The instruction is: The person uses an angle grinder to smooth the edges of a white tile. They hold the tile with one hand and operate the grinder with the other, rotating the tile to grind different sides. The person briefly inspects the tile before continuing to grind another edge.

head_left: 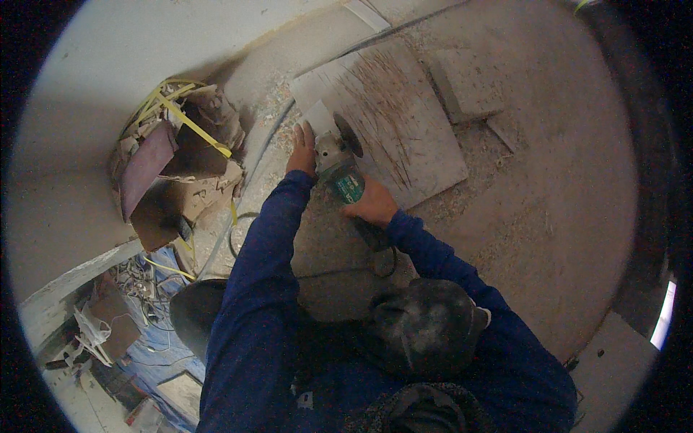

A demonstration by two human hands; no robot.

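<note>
My right hand (374,204) is wrapped around the body of an angle grinder (348,186), green and dark with a metal head. The grinder's dark disc (349,136) stands at the edge of a small white tile piece (322,115). Along the left side of that piece lies my left hand (303,150), its fingers stretched out and touching the edge, close to the grinder head. Beneath the piece is a large pale slab (404,123), scored with many brownish cut lines. The left thumb is hidden.
A torn cardboard box (191,191) with yellow straps leans by the wall at left. A dark cable (242,234) curls on the dusty floor. Broken slabs (469,94) lie at far right. Cables and scraps cover a blue sheet (162,353) at lower left.
</note>
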